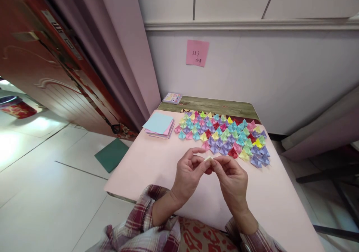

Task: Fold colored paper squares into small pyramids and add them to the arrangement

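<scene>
A small pale yellow piece of folded paper point(208, 158) is pinched between my two hands, above the table's near half. My left hand point(188, 173) is closed on its left side, thumb and fingertips pressed together. From the right, my right hand point(232, 177) pinches it the same way, and the thumbs nearly meet. Most of the paper is hidden by the fingers. Just beyond my hands, many small folded paper pieces point(224, 134) in several colours lie in close rows. A stack of square paper sheets point(159, 124), light blue on top, lies at the left.
The table point(143, 166) has a pale pink cover. A small packet point(172, 98) lies at its back left corner. On the floor at the left is a dark green square point(112, 154). A pink note point(197, 53) is stuck to the wall behind. Dark metal bars point(328, 177) stand at the right.
</scene>
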{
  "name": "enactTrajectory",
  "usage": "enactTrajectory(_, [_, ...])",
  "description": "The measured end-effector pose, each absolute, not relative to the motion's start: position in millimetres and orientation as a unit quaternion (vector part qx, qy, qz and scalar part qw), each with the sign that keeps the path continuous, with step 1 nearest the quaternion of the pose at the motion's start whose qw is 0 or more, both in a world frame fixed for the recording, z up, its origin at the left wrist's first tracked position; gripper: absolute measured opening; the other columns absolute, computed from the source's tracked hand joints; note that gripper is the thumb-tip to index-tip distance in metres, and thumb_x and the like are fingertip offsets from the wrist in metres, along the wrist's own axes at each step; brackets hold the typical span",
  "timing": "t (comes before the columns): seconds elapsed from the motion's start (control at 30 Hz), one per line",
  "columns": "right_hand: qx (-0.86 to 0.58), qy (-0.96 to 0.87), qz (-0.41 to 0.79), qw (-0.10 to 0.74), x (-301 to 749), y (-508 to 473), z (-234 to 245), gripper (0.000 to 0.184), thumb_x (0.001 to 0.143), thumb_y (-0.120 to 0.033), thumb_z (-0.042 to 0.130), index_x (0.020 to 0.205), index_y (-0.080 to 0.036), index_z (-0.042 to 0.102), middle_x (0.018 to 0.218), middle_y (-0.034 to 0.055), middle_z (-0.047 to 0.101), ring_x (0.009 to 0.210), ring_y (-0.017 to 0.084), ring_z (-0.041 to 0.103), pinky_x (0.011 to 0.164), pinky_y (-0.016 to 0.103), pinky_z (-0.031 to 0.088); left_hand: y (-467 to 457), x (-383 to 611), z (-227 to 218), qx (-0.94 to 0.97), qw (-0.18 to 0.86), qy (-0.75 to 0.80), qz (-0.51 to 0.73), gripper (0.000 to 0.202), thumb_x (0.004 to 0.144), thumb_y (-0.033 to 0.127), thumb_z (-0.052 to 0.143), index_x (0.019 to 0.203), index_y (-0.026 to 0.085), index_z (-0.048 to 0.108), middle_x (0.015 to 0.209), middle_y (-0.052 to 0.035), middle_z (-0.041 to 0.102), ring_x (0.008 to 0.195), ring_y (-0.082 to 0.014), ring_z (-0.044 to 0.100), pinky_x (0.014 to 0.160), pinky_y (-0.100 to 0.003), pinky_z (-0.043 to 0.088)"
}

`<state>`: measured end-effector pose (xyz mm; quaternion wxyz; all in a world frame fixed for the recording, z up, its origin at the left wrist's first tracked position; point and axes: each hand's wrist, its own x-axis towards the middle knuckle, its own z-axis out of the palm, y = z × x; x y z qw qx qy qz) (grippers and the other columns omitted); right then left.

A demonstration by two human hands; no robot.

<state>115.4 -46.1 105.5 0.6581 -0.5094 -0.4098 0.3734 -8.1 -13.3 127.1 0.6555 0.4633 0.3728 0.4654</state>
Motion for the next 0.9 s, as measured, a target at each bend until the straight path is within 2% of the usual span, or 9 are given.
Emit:
enactTrajectory(0.07, [-0.509,-0.395,0.381,0.663,114,-46,107,0.029,0.08,-0.032,0.074,0.103,-0.021,0.06,0.071,-0.0001,0.069,0.061,0.016,0.067,0.061,0.031,0.057,-12,-8,128,0.458,0.667,0.371,0.456,0.047,0.076,0.032,0.076,0.115,0.018,0.054,0.067,0.0024,0.066,0.065,-0.0156,0.065,0.07,-0.03,0.054])
enactTrajectory(0.17, [-0.517,-0.408,0.383,0.648,115,-48,107,0.039,0.082,-0.032,0.072,0.114,-0.021,0.055,0.07,-0.0014,0.067,0.062,0.017,0.067,0.063,0.032,0.057,-10,-10,127,0.468,0.677,0.36,0.439,0.043,0.077,0.031,0.075,0.113,0.017,0.055,0.065,0.0032,0.064,0.065,-0.0146,0.063,0.071,-0.029,0.052])
enactTrajectory(0.4, [-0.537,-0.451,0.353,0.619,120,-51,100,0.039,0.084,-0.032,0.068,0.119,-0.022,0.056,0.074,-0.0006,0.067,0.068,0.016,0.066,0.068,0.031,0.055,-10,-11,122,0.466,0.684,0.354,0.434,0.035,0.076,0.03,0.076,0.104,0.018,0.058,0.062,0.0048,0.06,0.062,-0.0124,0.061,0.067,-0.026,0.05])
enactTrajectory(0.57, [-0.543,-0.474,0.359,0.592,125,-50,98,0.041,0.084,-0.034,0.068,0.12,-0.022,0.056,0.072,-0.0007,0.067,0.065,0.016,0.064,0.062,0.027,0.053,-3,-16,120,0.477,0.723,0.35,0.358,0.028,0.077,0.039,0.073,0.081,0.014,0.061,0.065,-0.0002,0.063,0.055,-0.013,0.061,0.058,-0.026,0.05])
enactTrajectory(0.73, [-0.518,-0.472,0.403,0.589,122,-50,97,0.038,0.085,-0.034,0.068,0.118,-0.021,0.055,0.073,-0.0003,0.068,0.067,0.016,0.065,0.068,0.03,0.053,4,-20,116,0.429,0.758,0.347,0.349,0.028,0.074,0.037,0.075,0.072,0.013,0.06,0.061,-0.0011,0.062,0.049,-0.0114,0.057,0.051,-0.024,0.048])
enactTrajectory(0.9, [-0.502,-0.467,0.429,0.588,119,-43,79,0.038,0.085,-0.036,0.067,0.117,-0.02,0.055,0.071,-0.0011,0.068,0.064,0.016,0.066,0.066,0.03,0.053,4,-17,97,0.477,0.704,0.361,0.382,0.028,0.077,0.039,0.071,0.069,0.014,0.058,0.055,0.0015,0.058,0.048,-0.0112,0.055,0.051,-0.024,0.046])
